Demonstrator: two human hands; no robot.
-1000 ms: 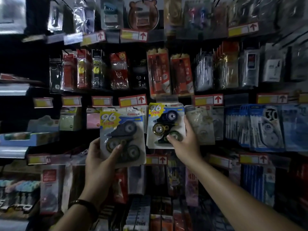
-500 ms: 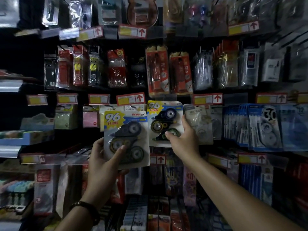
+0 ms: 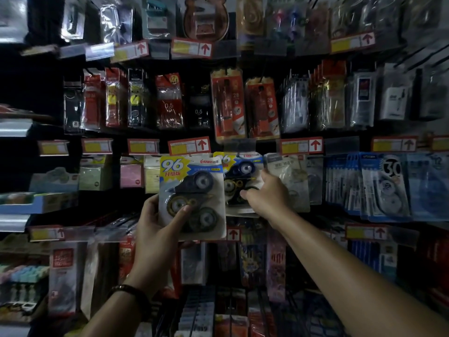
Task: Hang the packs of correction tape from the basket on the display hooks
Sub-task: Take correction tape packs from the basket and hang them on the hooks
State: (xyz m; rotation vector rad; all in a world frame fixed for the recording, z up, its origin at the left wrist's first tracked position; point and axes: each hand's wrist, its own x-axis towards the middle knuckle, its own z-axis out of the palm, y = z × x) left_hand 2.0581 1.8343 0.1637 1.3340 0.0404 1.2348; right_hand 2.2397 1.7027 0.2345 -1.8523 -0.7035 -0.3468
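My left hand (image 3: 158, 229) grips a correction tape pack (image 3: 192, 198) marked "96" by its lower left, thumb across the front, holding it up before the display wall. Behind and to its right, a second matching correction tape pack (image 3: 240, 171) sits against the wall at hook height, partly covered by the first pack. My right hand (image 3: 267, 198) pinches this second pack at its lower right part. The hook itself is hidden behind the packs. No basket is in view.
Hanging stationery packs fill the wall: red lead packs (image 3: 228, 105) above, blue correction tape packs (image 3: 384, 186) to the right, a pale pack (image 3: 289, 176) just right of my right hand. Price tags with red arrows (image 3: 189, 145) line each row. Shelf edges (image 3: 14, 127) jut out at left.
My left hand has carried its pack up and to the right, so it now overlaps the second pack. My right hand has stayed on the second pack at the wall.
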